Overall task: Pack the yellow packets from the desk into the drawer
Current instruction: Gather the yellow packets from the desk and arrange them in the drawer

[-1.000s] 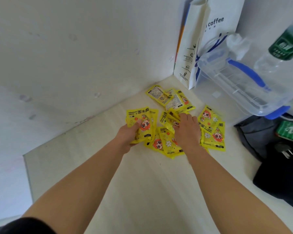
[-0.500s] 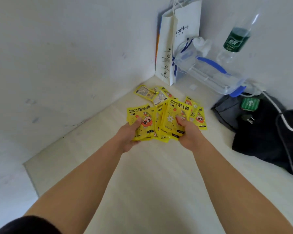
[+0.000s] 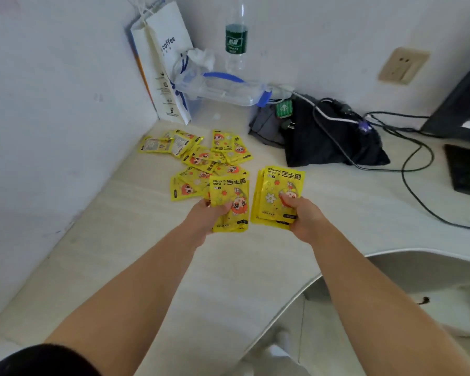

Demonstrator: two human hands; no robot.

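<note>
Being held up in each hand is a bunch of yellow packets. The left bunch (image 3: 229, 199) is pinched by the left hand (image 3: 205, 215), thumb on top. The right bunch (image 3: 281, 191) is gripped the same way by the right hand (image 3: 303, 217). A second ago both hands were down on the pile. Since then the two bunches have been picked up and pulled nearer, side by side but apart. Many loose packets (image 3: 201, 158) are left on the desk (image 3: 228, 280), far and to the left, near the corner. The drawer is not seen. A first load seems ready to be carried, and more loads will likely be needed.
</note>
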